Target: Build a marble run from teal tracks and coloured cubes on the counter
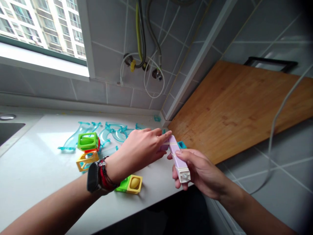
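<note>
My right hand (195, 163) is wrapped round a long lilac block (176, 153) with a white end, held above the counter's front edge. My left hand (149, 143), palm down, reaches across to the block's far end; its fingers are closed around a lilac part there, mostly hidden behind them. Just behind the block, a blue cube (181, 145) shows in part. Left of my left wrist stand a green frame cube (88, 141) and a yellow frame cube (87, 160). Below the wrist lies a yellow cube (134, 184) joined to a green one (123, 184).
Clear teal track pieces (74, 138) lie across the back of the white counter (44, 182). A wooden board (239, 107) leans on the right wall, with a white cable (271, 137) hanging before it. A sink (11, 130) is at far left; hoses hang above.
</note>
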Action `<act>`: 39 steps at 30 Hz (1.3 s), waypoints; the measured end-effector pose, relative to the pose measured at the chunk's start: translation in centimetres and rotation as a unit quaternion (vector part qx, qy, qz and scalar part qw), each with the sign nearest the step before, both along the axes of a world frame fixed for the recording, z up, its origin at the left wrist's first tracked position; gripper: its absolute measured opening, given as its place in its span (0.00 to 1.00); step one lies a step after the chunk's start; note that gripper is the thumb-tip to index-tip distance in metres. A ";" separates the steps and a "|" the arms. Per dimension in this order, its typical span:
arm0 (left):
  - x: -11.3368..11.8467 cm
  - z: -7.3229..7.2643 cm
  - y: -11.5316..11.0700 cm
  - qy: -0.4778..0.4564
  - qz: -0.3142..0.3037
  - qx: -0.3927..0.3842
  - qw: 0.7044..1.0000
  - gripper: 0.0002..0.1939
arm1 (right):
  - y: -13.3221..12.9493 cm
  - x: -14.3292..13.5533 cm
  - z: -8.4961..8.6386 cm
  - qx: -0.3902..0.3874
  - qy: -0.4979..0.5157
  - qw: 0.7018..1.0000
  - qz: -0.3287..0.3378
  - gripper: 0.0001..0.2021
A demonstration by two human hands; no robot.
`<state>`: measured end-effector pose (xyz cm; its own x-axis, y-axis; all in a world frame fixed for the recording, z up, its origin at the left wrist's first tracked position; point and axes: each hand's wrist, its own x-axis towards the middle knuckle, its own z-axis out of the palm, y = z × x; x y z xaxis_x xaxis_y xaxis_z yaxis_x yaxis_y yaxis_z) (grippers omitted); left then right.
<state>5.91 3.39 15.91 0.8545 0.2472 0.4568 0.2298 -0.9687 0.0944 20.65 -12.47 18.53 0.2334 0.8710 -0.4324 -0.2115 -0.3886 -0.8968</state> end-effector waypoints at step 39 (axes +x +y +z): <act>0.9 -1.2 0.0 0.001 -0.042 -0.065 0.997 0.36 | 2.2 7.4 0.7 -0.108 0.042 0.989 0.094 0.20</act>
<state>6.78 3.42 14.73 0.8757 0.2316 0.4237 0.1485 -0.9641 0.2201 28.09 -10.26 19.25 0.0309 0.7809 -0.6239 -0.1869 -0.6086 -0.7711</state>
